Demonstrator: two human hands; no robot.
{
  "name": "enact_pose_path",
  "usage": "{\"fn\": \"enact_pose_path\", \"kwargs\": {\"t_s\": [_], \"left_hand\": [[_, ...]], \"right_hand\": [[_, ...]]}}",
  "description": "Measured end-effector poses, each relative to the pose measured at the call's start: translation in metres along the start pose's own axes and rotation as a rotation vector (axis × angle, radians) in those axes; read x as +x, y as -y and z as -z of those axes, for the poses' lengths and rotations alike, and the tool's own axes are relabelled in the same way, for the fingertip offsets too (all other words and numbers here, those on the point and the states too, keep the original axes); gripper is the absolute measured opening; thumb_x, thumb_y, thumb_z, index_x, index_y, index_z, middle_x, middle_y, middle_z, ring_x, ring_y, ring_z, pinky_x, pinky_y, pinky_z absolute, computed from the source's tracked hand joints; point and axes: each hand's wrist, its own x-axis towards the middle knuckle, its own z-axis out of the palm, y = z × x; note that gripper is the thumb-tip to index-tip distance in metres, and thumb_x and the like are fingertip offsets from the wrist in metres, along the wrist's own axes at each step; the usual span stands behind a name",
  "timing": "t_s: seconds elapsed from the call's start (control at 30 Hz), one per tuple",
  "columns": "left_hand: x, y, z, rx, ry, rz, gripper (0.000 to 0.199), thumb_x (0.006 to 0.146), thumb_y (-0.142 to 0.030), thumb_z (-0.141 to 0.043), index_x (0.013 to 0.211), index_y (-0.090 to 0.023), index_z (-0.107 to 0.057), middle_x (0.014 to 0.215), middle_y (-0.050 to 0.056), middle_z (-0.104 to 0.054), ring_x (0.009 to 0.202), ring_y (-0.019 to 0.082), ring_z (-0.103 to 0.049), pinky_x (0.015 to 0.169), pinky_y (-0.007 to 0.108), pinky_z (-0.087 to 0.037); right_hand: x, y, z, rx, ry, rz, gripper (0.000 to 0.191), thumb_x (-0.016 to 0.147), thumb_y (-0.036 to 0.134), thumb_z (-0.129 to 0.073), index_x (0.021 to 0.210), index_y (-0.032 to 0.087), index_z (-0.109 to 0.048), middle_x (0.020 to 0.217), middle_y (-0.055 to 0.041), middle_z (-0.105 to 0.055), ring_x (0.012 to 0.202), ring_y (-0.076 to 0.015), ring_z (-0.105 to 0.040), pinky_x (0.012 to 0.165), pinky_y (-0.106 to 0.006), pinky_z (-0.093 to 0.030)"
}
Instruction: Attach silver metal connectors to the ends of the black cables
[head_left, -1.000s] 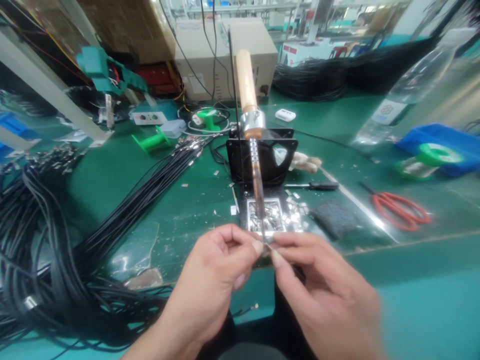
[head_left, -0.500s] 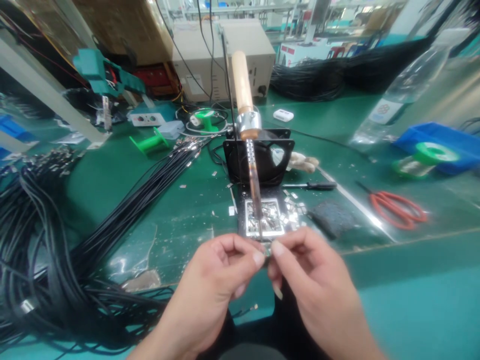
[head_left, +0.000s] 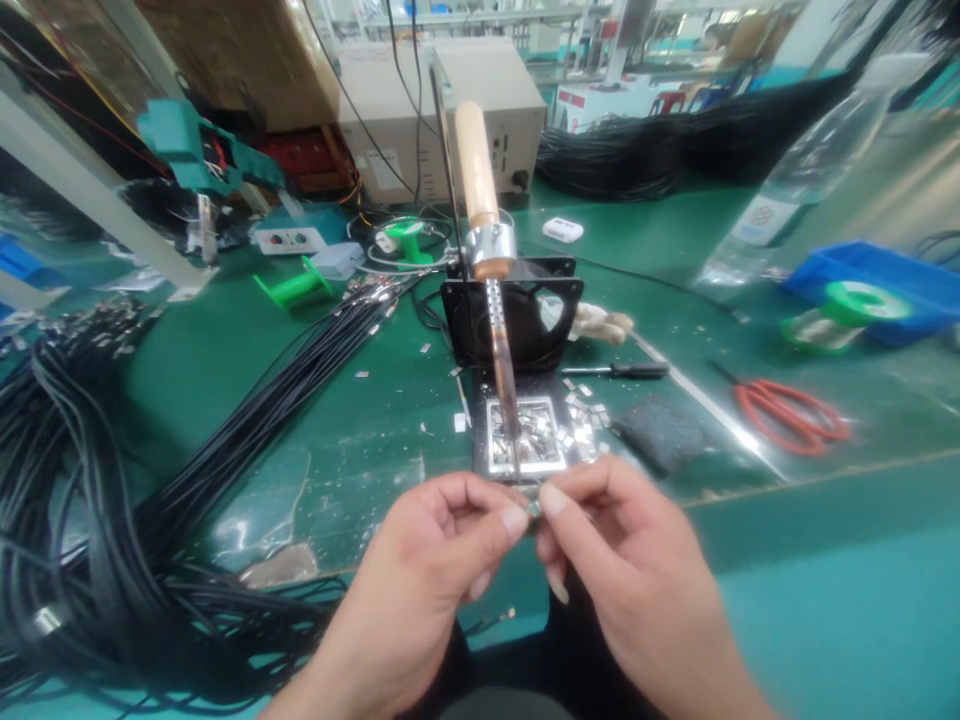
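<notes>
My left hand (head_left: 439, 555) is closed in a pinch at the front edge of the bench. Close against it, my right hand (head_left: 619, 560) is also pinching, its thumb and forefinger together. Between the two sets of fingertips shows a tiny greenish piece (head_left: 534, 509), too small and blurred to name; both hands seem to grip it or something joined to it. Just above the fingertips ends the tip of a soldering iron (head_left: 504, 365) with a wooden handle, held pointing down in a stand. Behind the fingertips lies a white-rimmed tray (head_left: 491, 440) of small metal pieces.
A black fan frame (head_left: 457, 325) stands behind the iron. Black cables (head_left: 292, 400) cover the left side. On the right are red-handled pliers or scissors (head_left: 791, 415), a dark pad (head_left: 660, 435), a screwdriver (head_left: 637, 370), a solder spool (head_left: 844, 320), a blue bin (head_left: 892, 270) and a bottle (head_left: 787, 210).
The view has shifted slightly, so the bench things sit a little further left. Both hands keep their pinch under the iron tip, and the greenish piece shows somewhat more clearly between them.
</notes>
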Motion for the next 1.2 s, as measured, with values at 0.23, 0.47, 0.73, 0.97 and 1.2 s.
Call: {"fn": "enact_pose_path", "kwargs": {"t_s": [0.23, 0.47, 0.73, 0.97, 1.2], "left_hand": [[0.002, 0.001, -0.001, 0.020, -0.022, 0.012, 0.026, 0.080, -0.034, -0.084, 0.074, -0.015, -0.068, 0.064, -0.002, -0.061, 0.051, 0.005, -0.036, 0.048, 0.021, -0.026], [0.002, -0.008, -0.003, 0.017, -0.050, 0.040, 0.027, 0.078, -0.035, -0.084, 0.073, -0.014, -0.067, 0.061, -0.002, -0.058, 0.050, 0.005, -0.032, 0.047, 0.022, -0.022], [0.004, -0.011, 0.000, 0.007, -0.051, 0.015, 0.027, 0.080, -0.033, -0.082, 0.071, -0.014, -0.066, 0.054, -0.004, -0.053, 0.049, 0.005, -0.032, 0.048, 0.022, -0.021], [0.007, -0.016, 0.000, 0.002, -0.055, -0.010, 0.026, 0.079, -0.031, -0.083, 0.069, -0.015, -0.065, 0.055, -0.004, -0.055, 0.049, 0.005, -0.033, 0.048, 0.021, -0.023], [0.006, -0.019, -0.001, 0.002, -0.074, -0.003, 0.026, 0.077, -0.031, -0.083, 0.069, -0.014, -0.065, 0.055, -0.004, -0.056, 0.049, 0.005, -0.033, 0.048, 0.021, -0.024]], "right_hand": [[0.001, 0.001, -0.002, 0.007, -0.011, 0.010, 0.022, 0.093, 0.031, -0.073, 0.077, 0.019, -0.063, 0.058, 0.0035, -0.067, 0.045, -0.0068, -0.061, 0.044, -0.014, -0.049], [0.004, 0.006, -0.005, 0.003, -0.020, -0.023, 0.021, 0.092, 0.031, -0.074, 0.078, 0.020, -0.062, 0.057, 0.0032, -0.068, 0.045, -0.0087, -0.063, 0.044, -0.016, -0.051], [0.011, 0.009, -0.011, 0.016, -0.028, -0.007, 0.022, 0.091, 0.028, -0.074, 0.075, 0.019, -0.062, 0.056, 0.0034, -0.068, 0.044, -0.0078, -0.063, 0.045, -0.015, -0.052], [0.015, 0.011, -0.013, 0.004, -0.022, 0.010, 0.021, 0.091, 0.028, -0.074, 0.076, 0.019, -0.062, 0.056, 0.0030, -0.069, 0.044, -0.0084, -0.063, 0.045, -0.016, -0.052], [0.015, 0.013, -0.014, 0.002, -0.019, 0.002, 0.021, 0.091, 0.029, -0.074, 0.077, 0.019, -0.063, 0.057, 0.0026, -0.069, 0.044, -0.0092, -0.064, 0.045, -0.017, -0.054]]}}
